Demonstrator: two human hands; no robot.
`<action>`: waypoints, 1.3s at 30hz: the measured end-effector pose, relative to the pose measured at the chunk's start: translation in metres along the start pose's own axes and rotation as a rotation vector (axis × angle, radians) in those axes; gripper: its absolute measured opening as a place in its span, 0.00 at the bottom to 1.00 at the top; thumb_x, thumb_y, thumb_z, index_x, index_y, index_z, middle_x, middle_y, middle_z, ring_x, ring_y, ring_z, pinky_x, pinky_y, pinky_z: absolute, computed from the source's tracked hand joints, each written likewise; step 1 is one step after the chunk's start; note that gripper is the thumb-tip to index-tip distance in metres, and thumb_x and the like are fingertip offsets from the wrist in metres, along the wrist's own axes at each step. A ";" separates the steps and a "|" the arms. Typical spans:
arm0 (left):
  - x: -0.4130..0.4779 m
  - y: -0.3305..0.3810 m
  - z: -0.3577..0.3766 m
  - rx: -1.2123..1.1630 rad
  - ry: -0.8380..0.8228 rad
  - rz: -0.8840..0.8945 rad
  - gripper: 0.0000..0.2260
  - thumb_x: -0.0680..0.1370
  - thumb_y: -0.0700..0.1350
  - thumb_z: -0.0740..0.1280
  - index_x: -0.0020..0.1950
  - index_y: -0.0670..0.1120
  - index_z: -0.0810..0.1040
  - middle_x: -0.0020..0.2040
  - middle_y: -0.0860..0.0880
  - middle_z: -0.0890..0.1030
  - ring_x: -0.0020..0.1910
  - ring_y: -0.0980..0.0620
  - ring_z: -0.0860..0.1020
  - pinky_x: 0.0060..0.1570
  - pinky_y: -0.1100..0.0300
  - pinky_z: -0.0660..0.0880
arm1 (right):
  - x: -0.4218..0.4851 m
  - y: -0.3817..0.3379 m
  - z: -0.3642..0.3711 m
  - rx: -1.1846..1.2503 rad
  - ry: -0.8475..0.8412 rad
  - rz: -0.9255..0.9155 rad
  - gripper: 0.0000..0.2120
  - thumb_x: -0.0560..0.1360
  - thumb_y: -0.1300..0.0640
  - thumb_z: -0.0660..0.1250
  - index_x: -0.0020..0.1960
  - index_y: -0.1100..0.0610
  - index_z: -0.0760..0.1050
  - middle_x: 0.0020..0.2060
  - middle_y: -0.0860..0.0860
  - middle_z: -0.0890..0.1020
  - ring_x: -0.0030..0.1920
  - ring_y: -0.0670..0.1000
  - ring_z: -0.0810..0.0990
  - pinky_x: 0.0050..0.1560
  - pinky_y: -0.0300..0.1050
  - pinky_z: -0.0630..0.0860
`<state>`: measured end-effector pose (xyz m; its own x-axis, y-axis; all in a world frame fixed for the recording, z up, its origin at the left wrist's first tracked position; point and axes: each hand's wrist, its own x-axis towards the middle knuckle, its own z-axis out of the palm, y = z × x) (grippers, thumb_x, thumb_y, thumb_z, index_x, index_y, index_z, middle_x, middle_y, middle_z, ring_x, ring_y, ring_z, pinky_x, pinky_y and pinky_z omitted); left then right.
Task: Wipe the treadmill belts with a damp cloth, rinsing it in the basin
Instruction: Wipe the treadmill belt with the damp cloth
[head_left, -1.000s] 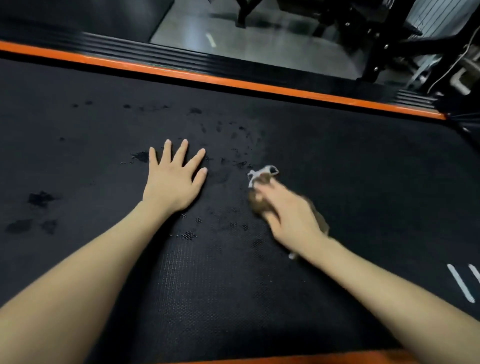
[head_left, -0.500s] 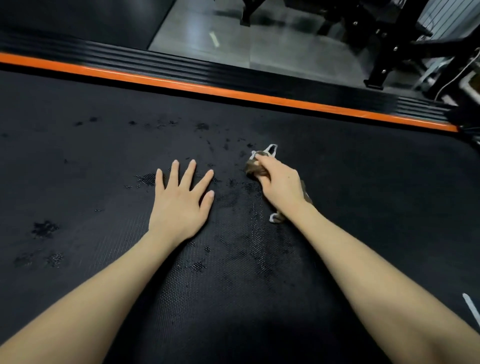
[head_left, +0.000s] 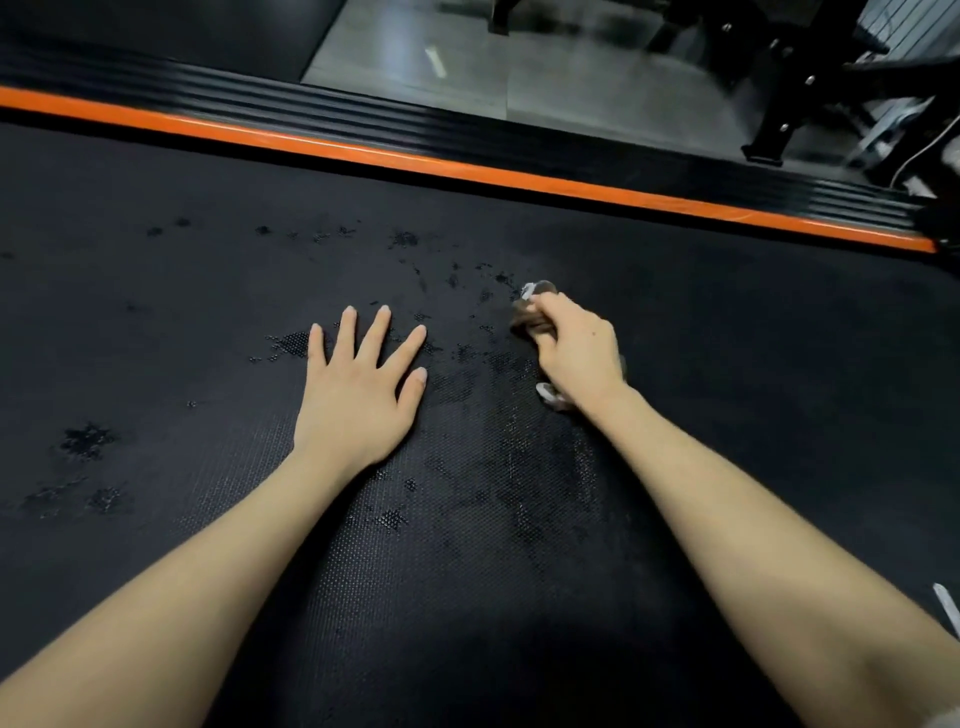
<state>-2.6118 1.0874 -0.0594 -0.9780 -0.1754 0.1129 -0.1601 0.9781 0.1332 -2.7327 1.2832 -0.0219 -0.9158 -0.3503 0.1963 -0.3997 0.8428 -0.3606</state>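
Note:
The black textured treadmill belt fills most of the view, with dark wet patches and droplets across its middle. My right hand is closed around a bunched brown cloth with white edging, pressing it onto the belt right of centre. A bit of the cloth also sticks out under my wrist. My left hand lies flat on the belt with fingers spread, palm down, to the left of the cloth. No basin is in view.
An orange stripe and a ribbed black side rail run along the belt's far edge. Beyond lie grey floor and black gym equipment frames at the upper right. A white belt marking shows at the right edge.
My right hand has pushed the cloth away from me, toward the orange stripe, leaving a wet trail behind. My left hand has stayed flat in the same spot.

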 end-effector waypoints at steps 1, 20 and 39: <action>0.000 0.000 0.000 0.001 -0.006 0.001 0.29 0.77 0.61 0.37 0.76 0.57 0.57 0.77 0.46 0.57 0.76 0.39 0.50 0.73 0.40 0.44 | -0.012 -0.006 -0.002 0.038 -0.019 0.004 0.14 0.73 0.61 0.64 0.58 0.52 0.77 0.57 0.53 0.80 0.55 0.60 0.78 0.55 0.48 0.72; 0.002 -0.001 -0.004 0.005 -0.032 -0.017 0.29 0.76 0.62 0.38 0.75 0.59 0.58 0.77 0.46 0.58 0.76 0.40 0.52 0.73 0.41 0.45 | -0.097 -0.006 -0.121 0.339 0.319 -0.075 0.11 0.72 0.53 0.66 0.53 0.52 0.77 0.51 0.43 0.81 0.52 0.44 0.80 0.53 0.39 0.73; 0.012 -0.001 -0.012 -0.051 -0.034 -0.047 0.32 0.73 0.65 0.39 0.73 0.60 0.64 0.76 0.47 0.60 0.76 0.42 0.53 0.72 0.41 0.44 | -0.138 0.012 -0.021 0.009 -0.122 -0.412 0.18 0.72 0.40 0.62 0.61 0.41 0.75 0.66 0.52 0.74 0.67 0.60 0.71 0.64 0.65 0.67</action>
<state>-2.6214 1.0835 -0.0463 -0.9737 -0.2161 0.0718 -0.1996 0.9618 0.1873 -2.6107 1.3497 -0.0345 -0.6775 -0.7030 0.2163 -0.7327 0.6190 -0.2829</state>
